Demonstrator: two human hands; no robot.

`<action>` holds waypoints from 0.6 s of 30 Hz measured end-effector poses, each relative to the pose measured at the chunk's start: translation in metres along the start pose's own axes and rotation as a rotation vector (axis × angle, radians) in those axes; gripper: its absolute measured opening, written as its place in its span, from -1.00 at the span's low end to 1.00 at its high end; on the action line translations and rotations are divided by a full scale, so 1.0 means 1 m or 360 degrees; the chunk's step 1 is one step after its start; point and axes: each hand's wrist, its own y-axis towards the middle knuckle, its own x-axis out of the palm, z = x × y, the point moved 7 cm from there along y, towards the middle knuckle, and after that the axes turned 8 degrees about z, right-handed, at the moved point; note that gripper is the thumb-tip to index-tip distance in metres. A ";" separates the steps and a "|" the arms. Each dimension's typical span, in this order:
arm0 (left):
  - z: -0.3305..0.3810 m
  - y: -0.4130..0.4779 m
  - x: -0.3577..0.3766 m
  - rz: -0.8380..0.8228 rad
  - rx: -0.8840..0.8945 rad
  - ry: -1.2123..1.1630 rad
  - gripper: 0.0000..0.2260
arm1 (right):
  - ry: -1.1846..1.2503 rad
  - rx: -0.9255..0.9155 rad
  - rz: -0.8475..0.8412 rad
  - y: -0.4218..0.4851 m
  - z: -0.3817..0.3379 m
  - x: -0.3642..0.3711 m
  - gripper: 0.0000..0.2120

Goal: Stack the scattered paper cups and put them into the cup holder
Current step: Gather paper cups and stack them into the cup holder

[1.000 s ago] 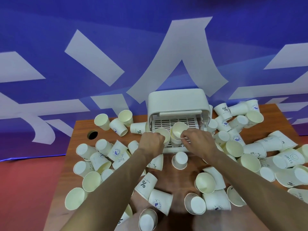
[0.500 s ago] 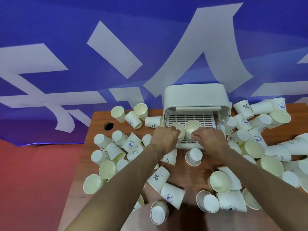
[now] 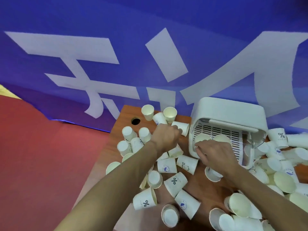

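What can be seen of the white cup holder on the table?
The cup holder is a white box with rounded corners, plastic by its look. Its open front faces the person, under a flat bar; inside lies a slotted tray. Two paper cups stand in it, mouths up. It stands on the wooden table before a blue banner. The right hand is at its front edge; loose cups lie beside it.

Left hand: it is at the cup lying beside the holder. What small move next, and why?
Probably close the left hand round the tipped cup beside the cup holder and lift it. Its fingers reach that cup's wall, and the right hand rests at the cups standing in the holder, where it could be nested.
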 end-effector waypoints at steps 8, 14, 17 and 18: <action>-0.089 -0.083 0.002 0.0007 -0.0379 0.0061 -0.92 | 0.0225 -0.0300 -0.0383 0.054 -0.104 0.052 -0.76; -0.141 -0.181 0.035 -0.0170 -0.0714 0.0058 -0.90 | 0.0297 -0.0536 -0.0519 0.064 -0.171 0.091 -0.80; -0.150 -0.228 0.058 -0.0278 -0.0806 -0.0031 -0.86 | 0.0355 -0.0615 -0.0599 0.062 -0.203 0.108 -0.82; -0.151 -0.243 0.065 -0.0308 -0.0823 -0.0062 -0.86 | 0.0368 -0.0641 -0.0603 0.061 -0.213 0.112 -0.81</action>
